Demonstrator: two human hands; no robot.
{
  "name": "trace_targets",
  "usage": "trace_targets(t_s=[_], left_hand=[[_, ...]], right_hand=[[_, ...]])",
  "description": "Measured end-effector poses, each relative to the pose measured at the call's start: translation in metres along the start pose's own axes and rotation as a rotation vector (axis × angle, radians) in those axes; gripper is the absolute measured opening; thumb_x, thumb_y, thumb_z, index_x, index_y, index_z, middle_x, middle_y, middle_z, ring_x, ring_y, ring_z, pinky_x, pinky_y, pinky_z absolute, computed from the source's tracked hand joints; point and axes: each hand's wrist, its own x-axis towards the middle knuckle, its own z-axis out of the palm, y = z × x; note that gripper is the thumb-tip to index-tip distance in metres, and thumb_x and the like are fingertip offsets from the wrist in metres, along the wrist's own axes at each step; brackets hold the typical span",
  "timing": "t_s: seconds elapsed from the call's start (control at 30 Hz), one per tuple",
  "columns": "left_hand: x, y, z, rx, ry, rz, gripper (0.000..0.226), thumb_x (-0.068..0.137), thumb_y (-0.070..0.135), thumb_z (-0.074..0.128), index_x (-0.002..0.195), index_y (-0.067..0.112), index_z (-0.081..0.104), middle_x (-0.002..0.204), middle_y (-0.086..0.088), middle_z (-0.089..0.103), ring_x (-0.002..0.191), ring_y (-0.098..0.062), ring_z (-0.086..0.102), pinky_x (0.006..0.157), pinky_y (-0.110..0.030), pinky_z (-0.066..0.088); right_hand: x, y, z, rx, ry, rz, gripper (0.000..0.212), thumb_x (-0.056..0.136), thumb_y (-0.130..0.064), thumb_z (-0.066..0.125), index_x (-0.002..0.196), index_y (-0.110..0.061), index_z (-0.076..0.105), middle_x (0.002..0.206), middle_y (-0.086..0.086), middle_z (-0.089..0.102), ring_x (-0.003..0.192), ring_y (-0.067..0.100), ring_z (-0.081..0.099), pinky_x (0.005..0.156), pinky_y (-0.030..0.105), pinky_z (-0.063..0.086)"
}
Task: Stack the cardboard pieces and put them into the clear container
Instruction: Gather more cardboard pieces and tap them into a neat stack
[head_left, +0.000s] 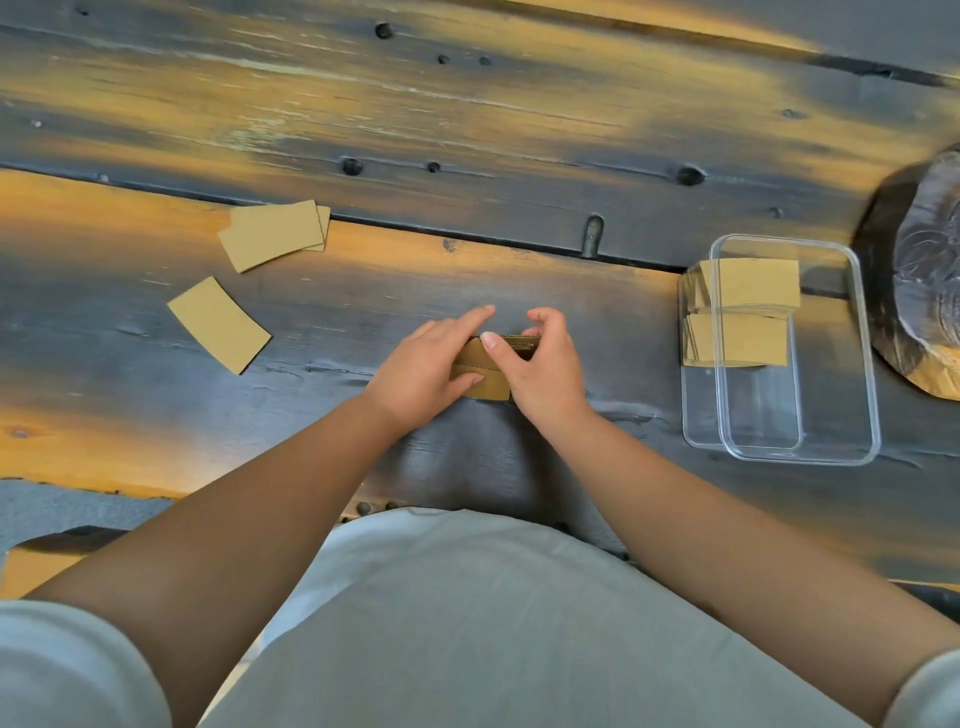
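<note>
A small stack of cardboard pieces (485, 370) sits on the dark worktop (467, 130), largely hidden between both hands. The left hand (423, 371) has its grip on the stack's left side, thumb beneath, forefinger stretched out; the right hand (540, 366) pinches the right end with curled fingers. Loose pieces (272, 234) and another single piece (218, 325) lie well left. The clear container (779, 348), already holding cardboard, stands right, beside a dark round object (919, 270) that is cut off.
</note>
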Motion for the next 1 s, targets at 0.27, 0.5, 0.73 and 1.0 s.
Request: trace_targets(t_s=[0.27,0.5,0.73,1.0], left_hand=[[0.004,-0.006,-0.002,0.098,-0.055,0.024,0.059,0.085,0.027,0.069,0.137,0.016,0.044,0.123,-0.005,0.061,0.110,-0.024,0.052,0.092,-0.035,0.041],[0.004,-0.006,-0.004,0.133,-0.030,0.073,0.025,0.087,0.031,0.067,0.106,0.016,0.060,0.095,0.000,0.064,0.091,-0.020,0.053,0.075,-0.031,0.042],[0.001,-0.005,-0.004,0.138,-0.008,0.099,0.028,0.089,0.031,0.065,0.112,0.016,0.062,0.100,-0.002,0.068,0.095,-0.022,0.056,0.081,-0.036,0.048],[-0.004,-0.002,0.000,0.060,0.035,0.044,0.029,0.084,0.024,0.071,0.108,0.010,0.061,0.101,-0.007,0.064,0.097,-0.025,0.053,0.086,-0.038,0.045]], right_hand=[[-0.008,0.017,-0.018,-0.185,-0.100,-0.288,0.037,0.087,-0.026,0.067,0.122,-0.016,0.058,0.114,0.002,0.051,0.100,0.013,0.051,0.088,0.026,0.041],[-0.018,0.022,-0.034,-0.141,-0.019,-0.355,0.012,0.089,-0.013,0.064,0.098,-0.017,0.071,0.091,-0.003,0.072,0.081,0.016,0.064,0.073,0.026,0.047],[-0.016,0.009,-0.073,0.184,0.197,-0.200,0.021,0.090,-0.032,0.053,0.097,-0.052,0.056,0.088,-0.026,0.065,0.085,0.006,0.061,0.079,0.029,0.049],[0.001,-0.002,-0.045,-0.398,-0.233,-0.468,0.024,0.098,-0.016,0.049,0.116,-0.012,0.064,0.101,0.012,0.066,0.095,0.031,0.060,0.082,0.034,0.045]])
